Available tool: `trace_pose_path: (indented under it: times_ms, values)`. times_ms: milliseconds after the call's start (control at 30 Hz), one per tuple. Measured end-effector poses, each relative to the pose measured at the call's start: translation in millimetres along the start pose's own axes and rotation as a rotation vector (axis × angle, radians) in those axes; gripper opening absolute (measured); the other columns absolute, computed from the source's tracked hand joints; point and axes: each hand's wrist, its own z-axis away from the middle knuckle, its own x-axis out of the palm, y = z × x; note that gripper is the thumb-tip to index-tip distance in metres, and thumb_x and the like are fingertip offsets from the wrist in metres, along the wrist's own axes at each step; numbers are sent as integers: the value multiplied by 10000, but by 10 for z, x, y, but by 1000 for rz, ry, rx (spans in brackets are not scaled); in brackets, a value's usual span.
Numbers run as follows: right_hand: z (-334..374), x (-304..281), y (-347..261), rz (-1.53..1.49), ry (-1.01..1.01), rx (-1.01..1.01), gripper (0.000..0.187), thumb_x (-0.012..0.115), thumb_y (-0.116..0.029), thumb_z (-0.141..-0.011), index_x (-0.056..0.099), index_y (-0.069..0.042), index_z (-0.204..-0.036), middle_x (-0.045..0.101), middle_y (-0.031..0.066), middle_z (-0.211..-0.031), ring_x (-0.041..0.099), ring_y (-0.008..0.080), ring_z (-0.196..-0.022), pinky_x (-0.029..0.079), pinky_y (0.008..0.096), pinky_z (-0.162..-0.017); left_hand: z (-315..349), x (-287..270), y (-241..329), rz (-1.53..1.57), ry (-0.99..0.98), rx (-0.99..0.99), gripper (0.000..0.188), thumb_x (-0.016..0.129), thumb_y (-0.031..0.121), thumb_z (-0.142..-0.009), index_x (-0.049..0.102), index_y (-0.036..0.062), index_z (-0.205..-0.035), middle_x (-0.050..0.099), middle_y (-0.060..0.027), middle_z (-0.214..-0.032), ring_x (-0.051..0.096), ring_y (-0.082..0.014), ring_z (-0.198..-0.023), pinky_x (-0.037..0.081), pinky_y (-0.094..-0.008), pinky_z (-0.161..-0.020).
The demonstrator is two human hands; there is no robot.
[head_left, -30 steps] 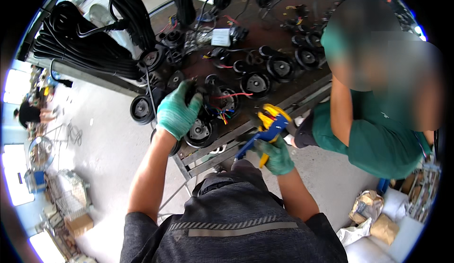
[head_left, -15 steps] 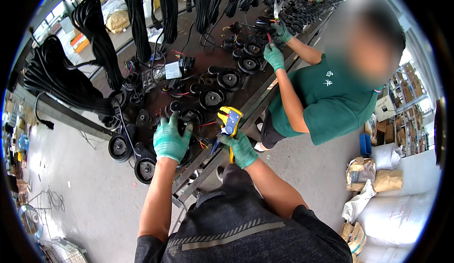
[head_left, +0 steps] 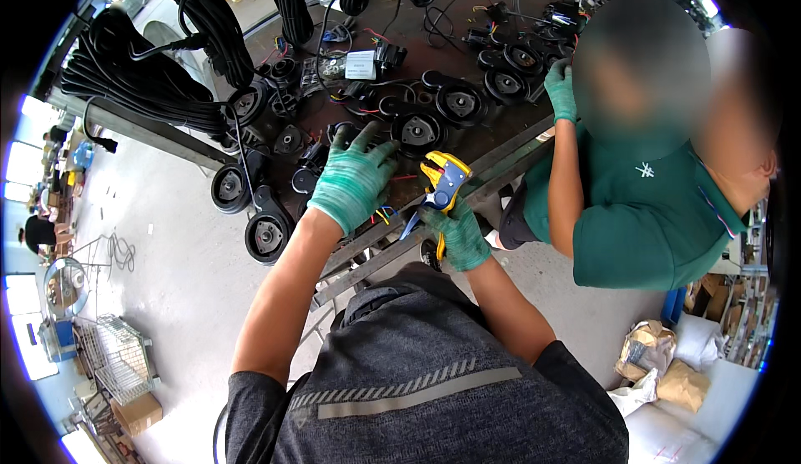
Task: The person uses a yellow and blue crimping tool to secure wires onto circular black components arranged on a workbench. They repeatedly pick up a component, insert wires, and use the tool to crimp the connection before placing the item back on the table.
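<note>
My left hand (head_left: 355,176), in a green work glove, lies palm down over dark parts near the bench's front edge. Its fingers are apart, and what lies beneath them is mostly hidden. In my gloved right hand (head_left: 460,237) is a yellow and blue wire stripper (head_left: 451,179), its yellow jaws pointing up and toward the left hand. Thin coloured wires (head_left: 385,214) stick out between the two hands. Just beyond them sits a round black motor-like housing (head_left: 418,133); similar ones (head_left: 269,236) lie at the bench's left end.
Bundles of black cable (head_left: 150,80) hang along the bench's far side. A white label card (head_left: 360,65) lies among the parts. Close on my right, a co-worker in a green shirt (head_left: 638,205) reaches a gloved hand (head_left: 561,91) over the bench. A wire cart (head_left: 117,360) stands on the left floor.
The view has shifted. My left hand has slid farther over the dark parts, its fingers reaching away from me. The wire stripper stays in my right hand. The co-worker appears closer, with the head lower.
</note>
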Motion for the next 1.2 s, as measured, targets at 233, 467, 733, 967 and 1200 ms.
trace_pose_path:
  times_ms: [233,467,733,967,1200]
  values:
    - [-71,-86,-177,63,-86,-10,286,756,-41,-928,673,-64,-1201,692,-21,-1087,644,97,-991,518,263,-916,-223,-67,46,352,-176,-111,316,744,208,-847,771,103,-1144,730,-120,-1192,628,-345,-1210,432,-516,-1088]
    - [-58,-94,-200,-150,-32,56,292,761,-52,-921,670,-71,-1198,676,-3,-1043,682,123,-924,563,290,-841,-137,49,-76,565,-25,-131,322,744,118,-854,753,81,-1174,731,-142,-1111,662,-387,-1061,526,-469,-946]
    - [-19,-73,-161,41,-67,4,246,757,-55,-926,688,-75,-1162,678,-24,-1001,669,113,-937,561,283,-829,-143,-7,4,447,-54,-59,353,753,177,-844,740,108,-1190,732,-149,-1079,666,-370,-1062,495,-471,-988]
    - [153,91,-354,-238,1,60,385,733,-110,-966,595,-77,-1324,642,1,-1135,663,134,-1025,599,333,-882,2,73,-5,422,178,-16,279,734,176,-856,755,86,-1119,744,-142,-1040,678,-365,-1057,500,-476,-992]
    - [303,-115,-505,2,20,161,449,752,-253,-972,597,-67,-1350,621,-3,-1161,596,111,-1066,483,284,-972,76,185,-89,579,280,-94,252,741,256,-883,771,99,-1077,741,-117,-974,678,-338,-985,488,-471,-979]
